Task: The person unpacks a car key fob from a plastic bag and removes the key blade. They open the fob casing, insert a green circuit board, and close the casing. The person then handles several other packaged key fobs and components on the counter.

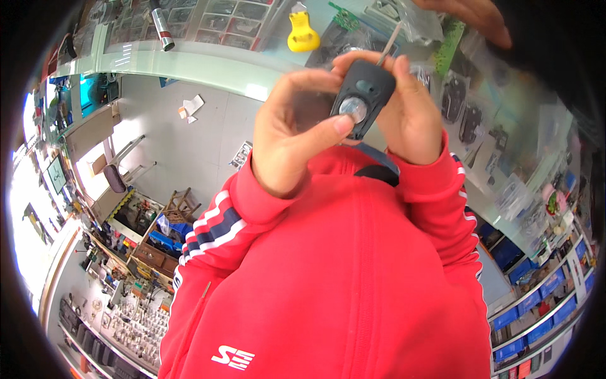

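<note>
Between my two hands, above the near edge of the glass counter, is a dark grey car key fob (377, 85). A round silver disc (353, 108), like a coin cell, shows on its lower part. From its top end a thin metal blade (390, 44) sticks up to the right. My left hand (284, 126) is closed on the fob's left side, its thumb tip at the lower edge of the disc. My right hand (416, 117) grips it from the right and behind; some of those fingers are hidden by the fob.
A yellow pear-shaped item (303, 33) lies on the glass counter (214, 66), with a green circuit board (344, 18) beside it. Another person's hand (476, 18) reaches in at the upper right. A red-and-silver tube (162, 30) lies at the far left. Blue bins (541, 285) fill shelves at the lower right.
</note>
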The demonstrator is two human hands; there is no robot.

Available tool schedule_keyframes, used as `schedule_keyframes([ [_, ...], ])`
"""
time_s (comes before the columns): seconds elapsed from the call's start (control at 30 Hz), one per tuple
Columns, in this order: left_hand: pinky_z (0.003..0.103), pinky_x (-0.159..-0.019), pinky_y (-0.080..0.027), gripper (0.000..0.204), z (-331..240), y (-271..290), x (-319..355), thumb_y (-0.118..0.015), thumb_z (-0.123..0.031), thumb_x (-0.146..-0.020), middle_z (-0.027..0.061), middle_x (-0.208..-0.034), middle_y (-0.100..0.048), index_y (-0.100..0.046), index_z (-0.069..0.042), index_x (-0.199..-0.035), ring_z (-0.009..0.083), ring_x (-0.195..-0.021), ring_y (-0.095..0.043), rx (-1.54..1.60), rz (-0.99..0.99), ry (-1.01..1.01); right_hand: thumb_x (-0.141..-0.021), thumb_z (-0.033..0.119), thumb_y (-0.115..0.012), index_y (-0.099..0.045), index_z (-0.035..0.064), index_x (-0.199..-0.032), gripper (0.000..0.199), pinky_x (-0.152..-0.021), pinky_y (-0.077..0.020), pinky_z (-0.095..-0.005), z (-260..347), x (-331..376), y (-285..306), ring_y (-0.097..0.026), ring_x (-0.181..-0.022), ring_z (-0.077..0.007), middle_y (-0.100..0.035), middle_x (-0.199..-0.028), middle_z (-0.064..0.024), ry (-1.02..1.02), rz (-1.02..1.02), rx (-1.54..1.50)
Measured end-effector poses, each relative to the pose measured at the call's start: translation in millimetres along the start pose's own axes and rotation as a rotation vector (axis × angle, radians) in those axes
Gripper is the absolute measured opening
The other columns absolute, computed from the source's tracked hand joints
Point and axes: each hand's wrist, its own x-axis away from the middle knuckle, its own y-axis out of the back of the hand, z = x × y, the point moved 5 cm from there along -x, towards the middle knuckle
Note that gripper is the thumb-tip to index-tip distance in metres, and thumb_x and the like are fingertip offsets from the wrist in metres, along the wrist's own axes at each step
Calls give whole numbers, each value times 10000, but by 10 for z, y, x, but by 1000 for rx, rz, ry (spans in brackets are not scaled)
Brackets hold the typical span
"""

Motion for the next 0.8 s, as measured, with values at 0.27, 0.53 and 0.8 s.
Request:
schedule_keyframes([
  [0.27, 256, -784, -439, 372, -29, 205, -112, -560, 6, -788, 92, -1049, -496, -418, 3, -1132, 137, -903, -510, -97, -48, 25, -891, 492, -375, -503, 2, -1065, 536, -778, -399, -231, -68, -145, -134, -496, -870, -90, -534, -980, -43, 75, 9, 268],
  [0.53, 299, -801, -410, 552, -124, -121, -363, -581, 27, -734, 144, -1063, -472, -357, -10, -1237, 253, -939, -505, -673, 245, -406, -830, 219, -596, -508, 38, -1047, 296, -755, -413, -236, 58, 13, 34, -492, -873, -94, -468, -1081, -45, 335, -298, 264],
  [0.8, 346, -784, -393, 666, -47, -360, -448, -536, 72, -689, 199, -1012, -470, -284, 40, -1305, 347, -871, -469, -1023, 333, -590, -794, 101, -626, -483, 18, -1115, 361, -732, -409, -221, 74, 242, 167, -478, -834, -97, -478, -1005, -30, 353, -412, 263],
])
